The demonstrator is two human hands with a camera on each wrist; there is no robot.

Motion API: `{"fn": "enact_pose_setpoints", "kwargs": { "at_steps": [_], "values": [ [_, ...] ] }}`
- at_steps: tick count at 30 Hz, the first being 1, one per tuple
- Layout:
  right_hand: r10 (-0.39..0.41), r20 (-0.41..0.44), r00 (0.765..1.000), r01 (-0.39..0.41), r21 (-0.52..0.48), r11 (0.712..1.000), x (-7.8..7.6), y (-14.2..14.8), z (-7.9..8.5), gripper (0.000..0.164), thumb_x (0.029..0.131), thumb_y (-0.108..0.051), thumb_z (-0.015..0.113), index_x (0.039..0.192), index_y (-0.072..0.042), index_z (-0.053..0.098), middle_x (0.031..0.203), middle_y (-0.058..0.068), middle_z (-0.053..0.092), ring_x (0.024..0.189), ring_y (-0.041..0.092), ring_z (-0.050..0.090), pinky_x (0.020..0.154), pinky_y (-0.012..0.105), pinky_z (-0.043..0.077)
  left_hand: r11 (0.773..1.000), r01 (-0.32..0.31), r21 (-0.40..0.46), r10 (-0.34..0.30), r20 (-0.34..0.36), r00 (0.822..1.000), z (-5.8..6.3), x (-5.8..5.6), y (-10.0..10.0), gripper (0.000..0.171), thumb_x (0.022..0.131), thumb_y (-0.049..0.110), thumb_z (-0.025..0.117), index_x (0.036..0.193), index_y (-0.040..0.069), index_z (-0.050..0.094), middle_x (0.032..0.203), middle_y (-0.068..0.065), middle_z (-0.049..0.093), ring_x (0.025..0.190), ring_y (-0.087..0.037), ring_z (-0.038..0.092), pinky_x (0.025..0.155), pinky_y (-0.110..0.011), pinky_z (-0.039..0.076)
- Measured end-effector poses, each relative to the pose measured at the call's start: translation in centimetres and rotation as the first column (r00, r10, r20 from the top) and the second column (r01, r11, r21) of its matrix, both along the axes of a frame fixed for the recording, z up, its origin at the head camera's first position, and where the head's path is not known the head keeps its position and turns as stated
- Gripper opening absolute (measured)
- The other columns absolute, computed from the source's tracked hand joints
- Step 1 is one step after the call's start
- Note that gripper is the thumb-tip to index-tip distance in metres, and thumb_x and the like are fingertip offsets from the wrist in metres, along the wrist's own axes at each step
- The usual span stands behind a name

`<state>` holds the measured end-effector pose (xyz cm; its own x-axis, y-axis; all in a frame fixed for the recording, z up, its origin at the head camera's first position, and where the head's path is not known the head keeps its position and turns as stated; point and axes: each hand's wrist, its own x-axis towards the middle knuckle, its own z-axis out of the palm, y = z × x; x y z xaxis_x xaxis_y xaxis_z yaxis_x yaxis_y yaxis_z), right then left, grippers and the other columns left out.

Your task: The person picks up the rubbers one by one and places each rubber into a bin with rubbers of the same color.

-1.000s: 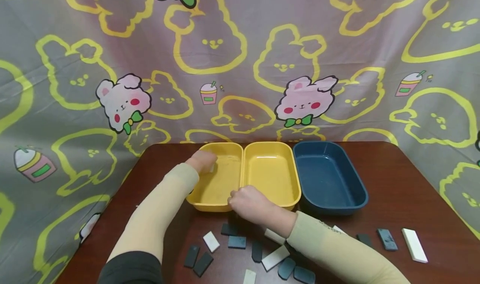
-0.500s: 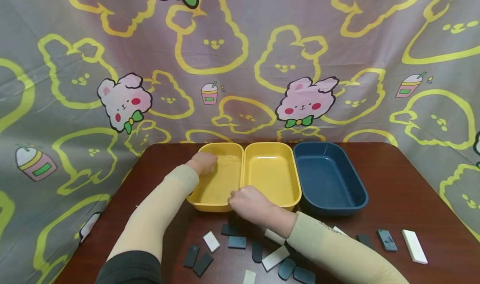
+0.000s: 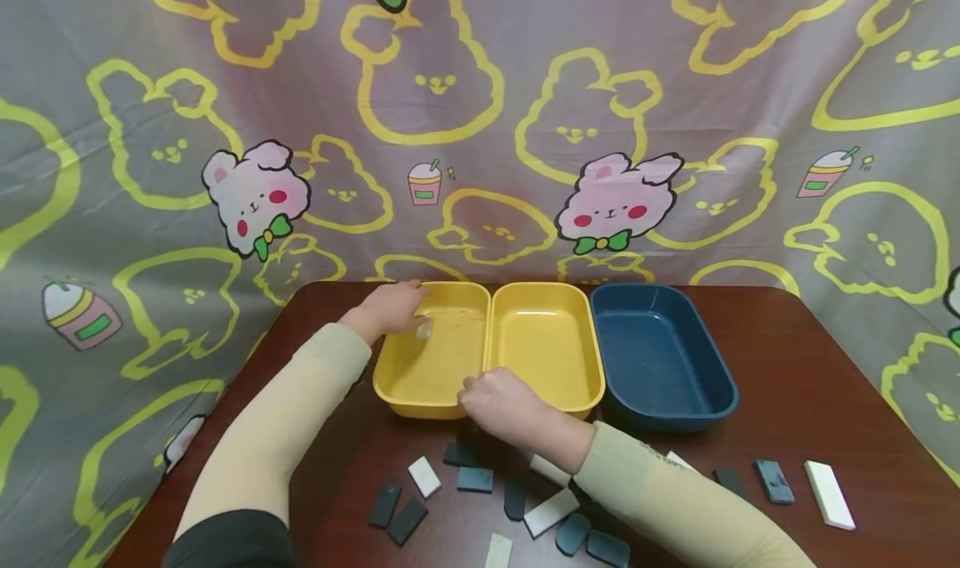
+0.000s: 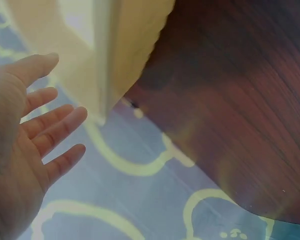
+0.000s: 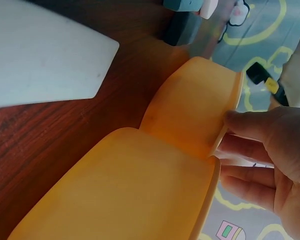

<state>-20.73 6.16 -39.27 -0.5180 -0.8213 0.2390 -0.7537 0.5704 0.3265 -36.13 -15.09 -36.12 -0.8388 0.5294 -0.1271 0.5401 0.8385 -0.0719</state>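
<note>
Left yellow tray pinched at its near rim, far corner under a slack hand

You appear to be at the setting-up step, squaring the left yellow tray [image 3: 442, 376] against its neighbour; that is a judgement from how your hands stand. The tray lies at the centre of the head view, its long side against the right yellow tray [image 3: 543, 351], with the dark blue tray [image 3: 660, 359] just beyond on the right.

Your right hand [image 3: 502, 405] is closed down to a pinch: in the right wrist view, thumb and fingers take the rim where the two yellow trays meet. You have the left tray there; whether you catch the other rim too, I can't tell.

Your left hand [image 3: 390, 305] is over the left tray's upper left corner. In the left wrist view its fingers are spread and lightly bent, with nothing visibly in their grasp. Contact with the tray wall can't be made out, nor can the small pale patch by your fingertips in the head view.

White blocks [image 3: 425, 477] and dark blocks [image 3: 385, 505] lie loose on the wooden table [image 3: 772, 368] at the lower middle of the frame, with others at lower right, some partly behind your right forearm.

The next move seems to call for steadying the rim with the right hand until the trays sit flush, then freeing both hands for the blocks. Mind your right sleeve, which could nudge the nearest ones.
</note>
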Motion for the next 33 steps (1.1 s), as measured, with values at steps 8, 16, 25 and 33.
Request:
{"fn": "enact_pose_setpoints", "kwargs": {
  "at_steps": [8,16,25,33],
  "values": [
    [0.002,0.004,1.0,-0.002,-0.008,1.0,0.0,0.1,0.2,0.003,0.087,-0.017,0.072,0.086,-0.014,0.073,0.072,-0.002,0.06,0.062,0.011,0.059,0.054,0.022,0.048,0.982,0.001,0.188,0.017,-0.093,0.995,2.1,3.6,-4.0,0.055,0.094,0.032,0.065,0.138,0.003,0.05,0.135,-0.019,0.052,0.119,-0.035,0.053,0.096,-0.051,0.043],
    [0.002,-0.029,1.0,-0.002,-0.004,1.0,0.1,0.1,0.0,0.003,0.087,-0.016,0.071,0.086,-0.016,0.074,0.071,-0.002,0.061,0.062,0.011,0.059,0.053,0.022,0.047,0.907,-0.11,0.407,0.144,-0.053,0.988,1.3,9.1,-6.9,0.051,0.09,0.03,0.07,0.133,0.006,0.055,0.128,-0.015,0.058,0.105,-0.032,0.062,0.087,-0.05,0.05],
    [-0.009,-0.062,0.998,0.009,0.004,1.0,0.1,0.3,0.2,0.006,0.089,-0.017,0.07,0.086,-0.017,0.075,0.07,-0.003,0.06,0.061,0.011,0.059,0.053,0.022,0.047,0.882,-0.096,0.461,0.148,-0.078,0.986,0.0,14.8,-6.9,0.019,0.083,0.025,0.078,0.092,0.017,0.063,0.088,0.004,0.059,0.082,-0.016,0.058,0.074,-0.04,0.053],
    [-0.001,-0.077,0.997,0.001,0.005,1.0,0.3,-0.1,0.1,0.009,0.09,-0.016,0.068,0.084,-0.017,0.074,0.069,-0.003,0.059,0.059,0.011,0.057,0.052,0.023,0.047,0.879,-0.177,0.444,0.067,0.252,0.965,-2.2,19.3,-6.4,0.015,0.086,0.028,0.074,0.087,0.021,0.061,0.074,0.014,0.056,0.067,-0.004,0.053,0.061,-0.029,0.046]
  ]
}}
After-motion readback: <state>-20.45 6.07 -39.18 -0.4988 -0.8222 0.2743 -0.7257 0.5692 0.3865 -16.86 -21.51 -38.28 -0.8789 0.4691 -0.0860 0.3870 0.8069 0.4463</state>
